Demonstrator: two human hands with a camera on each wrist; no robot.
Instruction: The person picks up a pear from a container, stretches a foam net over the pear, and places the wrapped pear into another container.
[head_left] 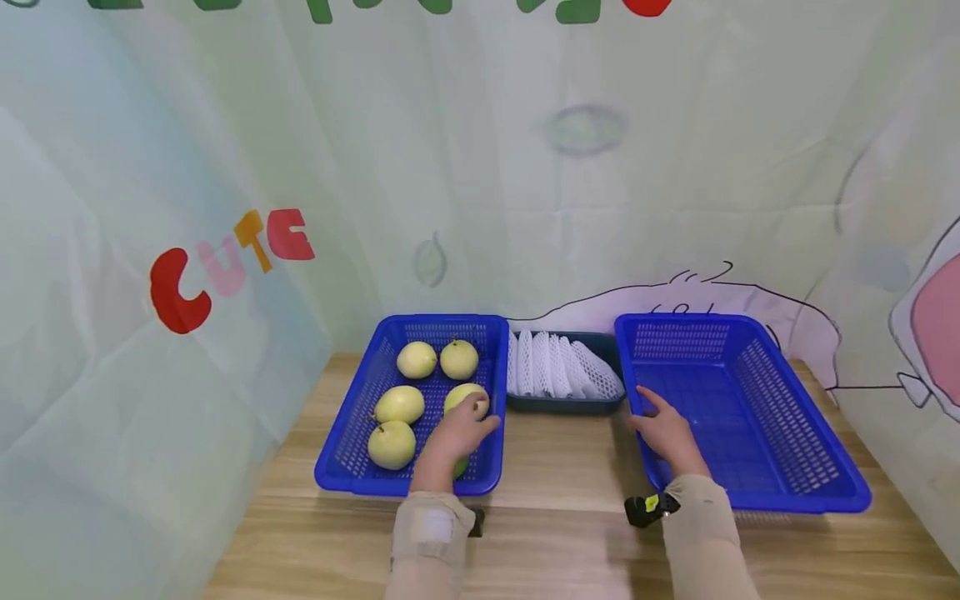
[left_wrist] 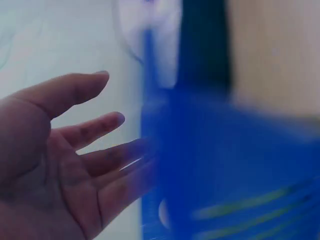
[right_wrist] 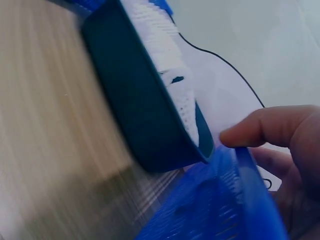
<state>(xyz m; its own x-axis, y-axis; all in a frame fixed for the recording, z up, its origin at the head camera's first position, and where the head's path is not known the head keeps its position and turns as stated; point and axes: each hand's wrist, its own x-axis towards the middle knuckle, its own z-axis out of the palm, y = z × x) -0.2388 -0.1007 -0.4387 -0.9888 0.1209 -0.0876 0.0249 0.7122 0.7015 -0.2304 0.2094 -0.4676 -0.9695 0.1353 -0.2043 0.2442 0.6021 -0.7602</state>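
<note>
My left hand (head_left: 459, 429) reaches over the right side of the left blue basket (head_left: 341, 450), its fingers loosely spread. Under the fingertips lies a pale yellow pear (head_left: 459, 392), partly hidden. The left wrist view shows the palm (left_wrist: 55, 185) with nothing in it. Several more pears (head_left: 400, 406) lie in that basket, and something green shows beneath the wrist. My right hand (head_left: 666, 429) is at the left rim of the right blue basket (head_left: 750, 442). In the right wrist view, the thumb (right_wrist: 265, 127) and fingers pinch this rim (right_wrist: 250, 185) between them.
Between the baskets stands a dark green tray (head_left: 562, 406) holding several white foam net sleeves (head_left: 555, 367). Everything stands on a wood-grain table (head_left: 555, 475). A printed cloth (head_left: 487, 192) hangs behind and at both sides.
</note>
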